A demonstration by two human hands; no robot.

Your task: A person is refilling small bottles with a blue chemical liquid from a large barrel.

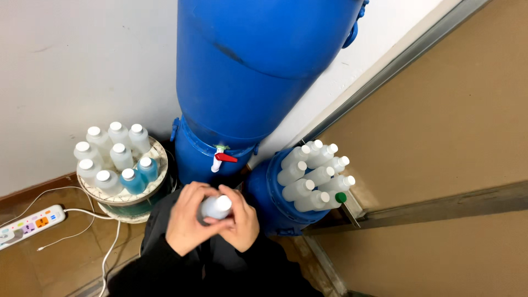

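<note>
Left hand (187, 223) and right hand (242, 220) both closed round one small white bottle (215, 207), cap already on, held below the red-handled tap (221, 158). Above: glossy blue plastic drum (247, 82). Left: round tray (159, 151) of capped bottles, two tinted blue, apparently finished. Right: smaller blue drum (264, 203) bearing more translucent capped bottles (313, 176), contents indiscernible. Power strip (27, 224) on floor.
</note>
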